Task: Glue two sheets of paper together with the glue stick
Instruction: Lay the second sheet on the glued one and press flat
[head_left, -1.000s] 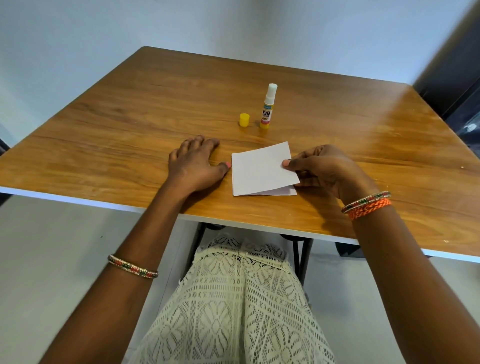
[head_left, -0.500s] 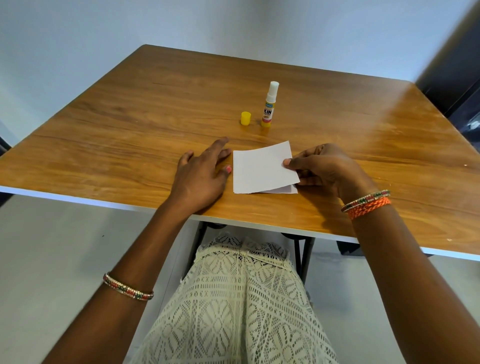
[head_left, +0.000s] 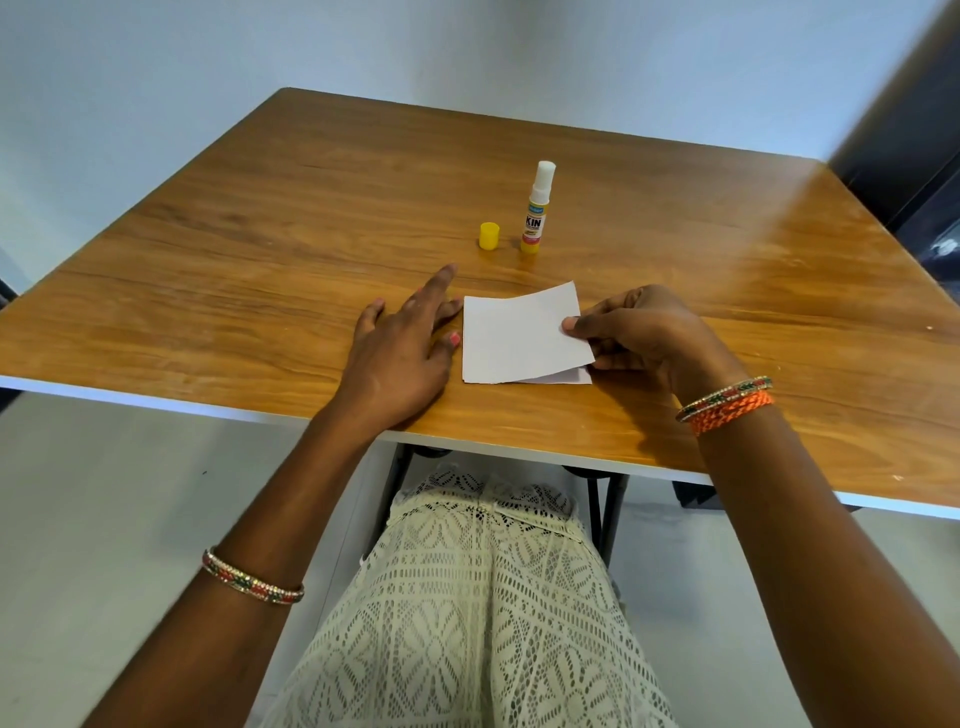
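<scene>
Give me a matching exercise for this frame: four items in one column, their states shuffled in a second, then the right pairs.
Items:
1. glue stick
2. yellow cap
3. top sheet
4. left hand

States:
A. right edge lifted, pinched by the right hand
B. fingers straight, holding nothing, beside the paper
C. upright on the table, uncapped
D. off the stick, standing just to its left

Pairs: 1-C, 2-D, 3-A, 4-B
</scene>
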